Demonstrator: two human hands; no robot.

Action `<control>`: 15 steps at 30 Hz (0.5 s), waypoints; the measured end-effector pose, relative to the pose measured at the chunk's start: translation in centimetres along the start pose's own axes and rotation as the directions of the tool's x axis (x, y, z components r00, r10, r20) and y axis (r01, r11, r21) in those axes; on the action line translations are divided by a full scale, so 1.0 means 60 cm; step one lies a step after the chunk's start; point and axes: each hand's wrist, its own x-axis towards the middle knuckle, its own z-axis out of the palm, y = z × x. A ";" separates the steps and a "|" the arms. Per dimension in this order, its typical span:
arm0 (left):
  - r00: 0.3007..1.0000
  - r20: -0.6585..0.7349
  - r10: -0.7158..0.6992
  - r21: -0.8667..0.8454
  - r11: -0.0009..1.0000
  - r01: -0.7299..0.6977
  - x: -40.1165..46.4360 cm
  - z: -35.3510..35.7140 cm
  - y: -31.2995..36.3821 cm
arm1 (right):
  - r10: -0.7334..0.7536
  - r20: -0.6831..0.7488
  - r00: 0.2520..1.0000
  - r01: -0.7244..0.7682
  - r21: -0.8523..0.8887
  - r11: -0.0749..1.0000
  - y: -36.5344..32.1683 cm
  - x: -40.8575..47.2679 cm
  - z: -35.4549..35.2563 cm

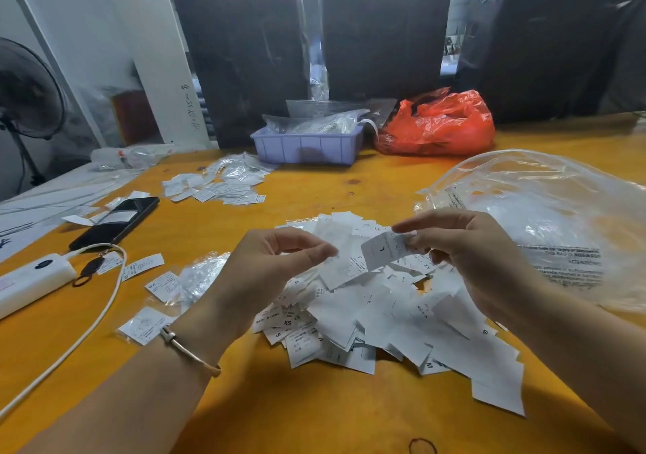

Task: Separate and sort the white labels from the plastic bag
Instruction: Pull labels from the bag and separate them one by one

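**Labels heaped under both hands**

Labels [381,317] lie heaped on the counter [314,415] beneath me. My left hand [265,268] pinches one label; my right hand [465,251] pinches an "L" label [382,251]. Right of the heap lies the clear bag [545,216]; beyond, a tray [307,148].

Label pinched by right hand [465,254]: "L" [383,250]. Pile labels [367,310]: "XS", "S", "M", "MADE IN CHINA". Clear plastic bag [545,209]: mirrored "THIS BAG", rest illegible. White pillar [157,69]: handwritten digits, unreadable.
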 end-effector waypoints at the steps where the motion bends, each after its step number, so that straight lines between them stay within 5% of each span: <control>1: 1.000 0.019 0.002 -0.022 1.000 -0.001 -0.001 0.001 -0.001 | -0.004 -0.002 1.000 0.004 -0.029 1.000 0.000 0.000 0.000; 15: 0.982 0.127 0.139 -0.129 0.984 -0.123 -0.008 0.002 0.004 | 0.161 0.005 0.987 -0.160 0.093 0.983 -0.006 0.009 -0.015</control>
